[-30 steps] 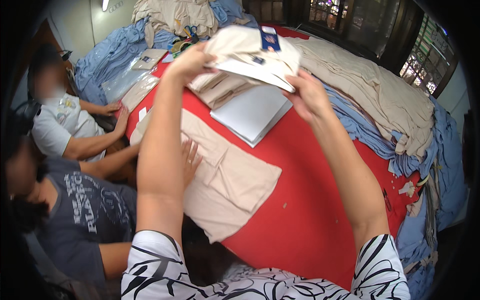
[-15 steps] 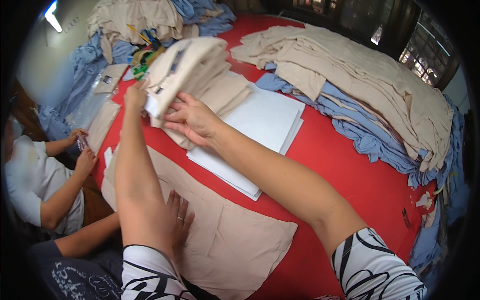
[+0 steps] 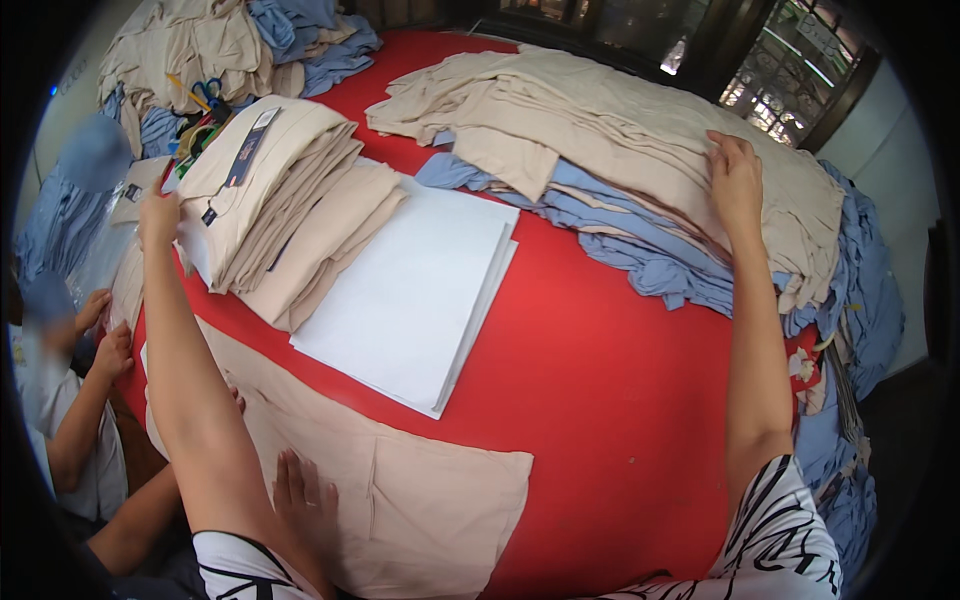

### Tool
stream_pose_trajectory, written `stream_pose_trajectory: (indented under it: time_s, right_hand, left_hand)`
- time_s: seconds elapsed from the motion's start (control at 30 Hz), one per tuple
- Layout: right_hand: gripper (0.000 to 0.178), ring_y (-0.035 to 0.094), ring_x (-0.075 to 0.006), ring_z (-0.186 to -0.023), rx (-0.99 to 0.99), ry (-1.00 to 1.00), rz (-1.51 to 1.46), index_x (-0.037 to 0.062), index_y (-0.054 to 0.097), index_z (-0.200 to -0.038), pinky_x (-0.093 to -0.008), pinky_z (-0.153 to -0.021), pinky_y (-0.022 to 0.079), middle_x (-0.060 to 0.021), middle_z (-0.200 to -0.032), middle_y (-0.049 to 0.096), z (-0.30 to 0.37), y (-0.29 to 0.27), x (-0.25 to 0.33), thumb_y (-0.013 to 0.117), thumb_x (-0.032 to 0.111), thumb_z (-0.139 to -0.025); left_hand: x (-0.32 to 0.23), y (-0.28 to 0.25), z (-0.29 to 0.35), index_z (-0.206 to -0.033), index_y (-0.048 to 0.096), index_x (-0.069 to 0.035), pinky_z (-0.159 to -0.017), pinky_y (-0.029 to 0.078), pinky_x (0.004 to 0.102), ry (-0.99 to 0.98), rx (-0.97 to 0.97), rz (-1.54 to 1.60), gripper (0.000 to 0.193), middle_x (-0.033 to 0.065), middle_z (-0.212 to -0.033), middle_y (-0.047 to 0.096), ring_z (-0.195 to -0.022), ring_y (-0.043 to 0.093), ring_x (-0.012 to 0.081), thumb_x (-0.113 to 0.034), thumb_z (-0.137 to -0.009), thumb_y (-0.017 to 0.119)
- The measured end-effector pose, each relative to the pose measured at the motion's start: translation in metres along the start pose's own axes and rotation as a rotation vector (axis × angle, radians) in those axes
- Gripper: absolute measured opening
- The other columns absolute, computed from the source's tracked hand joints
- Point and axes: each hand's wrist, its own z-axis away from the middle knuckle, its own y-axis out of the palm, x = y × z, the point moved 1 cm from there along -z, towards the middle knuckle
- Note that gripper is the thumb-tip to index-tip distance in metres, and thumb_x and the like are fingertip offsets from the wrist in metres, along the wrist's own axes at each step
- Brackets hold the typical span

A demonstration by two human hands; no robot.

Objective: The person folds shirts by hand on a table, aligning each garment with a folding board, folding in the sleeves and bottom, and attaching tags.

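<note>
My left hand [image 3: 160,215] is at the left edge of a stack of folded beige shirts [image 3: 270,195], its fingers closed on the edge of the top one. That top shirt bears a dark hang tag [image 3: 250,148] and a small dark label [image 3: 209,215]. Far to the right, my right hand [image 3: 736,180] rests its fingertips on a broad pile of beige garments [image 3: 620,115], fingers apart and slightly bent. Blue garments [image 3: 650,240] lie beneath that pile. A stack of white sheets [image 3: 410,290] is beside the folded shirts.
In front, a beige garment [image 3: 430,500] is spread on the red table [image 3: 620,400], with a co-worker's hand [image 3: 305,510] flat on it. Another person's hands [image 3: 110,335] are at the left edge. Scissors [image 3: 208,95] and more piled garments [image 3: 180,55] stand at the far left.
The folded shirts that were tilted up between both hands now rest on the stack. My right hand has left them and moved right to the beige pile; the view has shifted right.
</note>
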Motion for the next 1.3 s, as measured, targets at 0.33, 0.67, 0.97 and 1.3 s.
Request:
stream_pose_trajectory:
  time_s: [0.33, 0.67, 0.97, 1.3]
  right_hand:
    - [0.014, 0.063, -0.0343, -0.077, 0.186, 0.273, -0.489, 0.0021, 0.065, -0.091, -0.0368, -0.071, 0.048, -0.0184, -0.083, 0.066, 0.008, -0.057, -0.065, 0.062, 0.015, -0.088]
    - [0.006, 0.061, -0.0359, -0.076, 0.948, 0.010, -0.589, 0.0008, 0.061, -0.082, -0.0441, -0.072, 0.048, -0.0170, -0.079, 0.062, 0.275, -0.339, 0.005, 0.056, 0.001, -0.082]
    - [0.026, 0.063, -0.0177, -0.086, 0.733, 0.514, -0.766, -0.0021, 0.063, -0.113, -0.0314, -0.079, 0.051, -0.0085, -0.104, 0.067, 0.293, -0.262, -0.062, 0.050, 0.007, -0.092]
    - [0.033, 0.066, -0.0341, -0.080, 0.885, 0.424, -0.800, -0.0007, 0.058, -0.119, -0.0365, -0.076, 0.051, -0.0170, -0.097, 0.068, 0.385, -0.244, 0.005, 0.059, 0.019, -0.093]
  left_hand:
    - [-0.318, -0.293, 0.371, -0.104, 0.071, -0.012, -0.083, 0.051, 0.0322, 1.309, 0.496, 0.834, 0.020, 0.0001, -0.100, 0.070, -0.092, 0.066, 0.0141, -0.012, -0.089, 0.058]
    - [-0.300, -0.389, 0.489, -0.094, 0.070, -0.004, -0.064, 0.052, 0.0276, 1.402, 0.651, 1.169, 0.017, 0.0029, -0.077, 0.068, -0.065, 0.064, 0.0147, -0.015, -0.081, 0.067]
    - [-0.335, -0.200, 0.573, -0.106, 0.063, 0.002, -0.067, 0.051, 0.0365, 0.441, 1.185, 0.536, 0.034, 0.0179, -0.085, 0.068, -0.067, 0.067, 0.0245, -0.029, -0.091, 0.062]
    - [-0.281, -0.146, 0.668, -0.098, 0.059, -0.001, -0.068, 0.048, 0.0335, 0.150, 1.042, 1.068, 0.014, 0.0057, -0.085, 0.062, -0.074, 0.058, 0.0165, -0.012, -0.091, 0.061]
